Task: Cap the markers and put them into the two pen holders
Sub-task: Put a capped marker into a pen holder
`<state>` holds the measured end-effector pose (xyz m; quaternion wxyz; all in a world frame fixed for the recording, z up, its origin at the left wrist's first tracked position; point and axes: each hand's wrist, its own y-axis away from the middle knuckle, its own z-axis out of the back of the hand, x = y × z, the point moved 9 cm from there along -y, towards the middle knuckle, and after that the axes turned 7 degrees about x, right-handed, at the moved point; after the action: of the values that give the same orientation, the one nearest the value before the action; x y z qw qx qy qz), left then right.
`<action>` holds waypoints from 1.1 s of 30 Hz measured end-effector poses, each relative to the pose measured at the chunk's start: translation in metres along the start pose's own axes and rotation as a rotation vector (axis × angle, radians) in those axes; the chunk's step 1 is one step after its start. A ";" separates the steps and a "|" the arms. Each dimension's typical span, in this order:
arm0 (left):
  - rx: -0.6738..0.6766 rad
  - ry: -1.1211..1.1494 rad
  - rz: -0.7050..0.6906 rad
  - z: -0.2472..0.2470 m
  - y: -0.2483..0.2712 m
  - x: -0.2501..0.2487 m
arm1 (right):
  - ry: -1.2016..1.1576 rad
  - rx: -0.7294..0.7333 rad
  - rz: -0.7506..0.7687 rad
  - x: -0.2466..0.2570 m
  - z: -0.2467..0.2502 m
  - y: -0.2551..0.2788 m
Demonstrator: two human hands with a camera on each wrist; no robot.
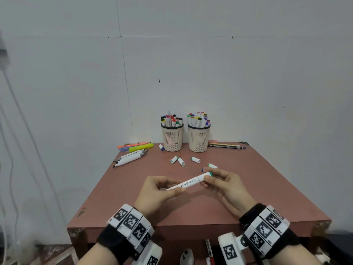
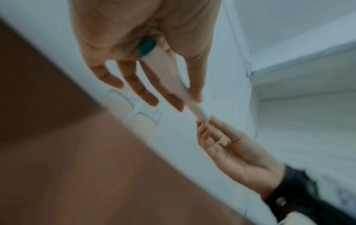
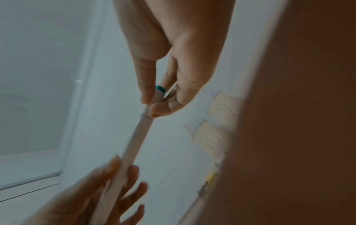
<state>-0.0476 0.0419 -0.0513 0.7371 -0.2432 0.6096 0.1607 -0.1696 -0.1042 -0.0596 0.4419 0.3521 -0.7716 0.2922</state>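
Observation:
A white marker (image 1: pixel 188 183) with a teal-tipped cap (image 1: pixel 207 175) hangs above the table's middle, held between both hands. My left hand (image 1: pixel 168 187) pinches its left end; my right hand (image 1: pixel 212 179) pinches the capped right end. The wrist views show the same marker (image 2: pixel 171 79) (image 3: pixel 134 141), with a teal end (image 2: pixel 147 46) inside my left palm and the cap band (image 3: pixel 161 88) between the right fingers. Two beige pen holders (image 1: pixel 172 137) (image 1: pixel 198 138) stand at the back, each full of capped markers. Uncapped markers (image 1: pixel 129 158) lie at the back left. Loose caps (image 1: pixel 177 160) (image 1: pixel 195 159) (image 1: pixel 212 166) lie mid-table.
The reddish-brown table (image 1: pixel 248 188) stands against a white wall. Highlighters (image 1: pixel 140 147) lie at its back left edge, thin pens (image 1: pixel 226 145) at the back right. A small blue-tipped cap (image 1: pixel 161 147) sits beside the left holder. Objects lie on the floor under the front edge.

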 end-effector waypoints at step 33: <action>0.242 -1.310 0.314 0.166 -0.180 0.042 | 1.509 -0.199 0.651 0.209 -0.061 -0.200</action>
<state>0.1934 -0.0180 -0.0400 0.9439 0.0794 0.0795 0.3105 -0.0562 -0.2334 0.1806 0.7635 -0.2202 -0.3534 0.4937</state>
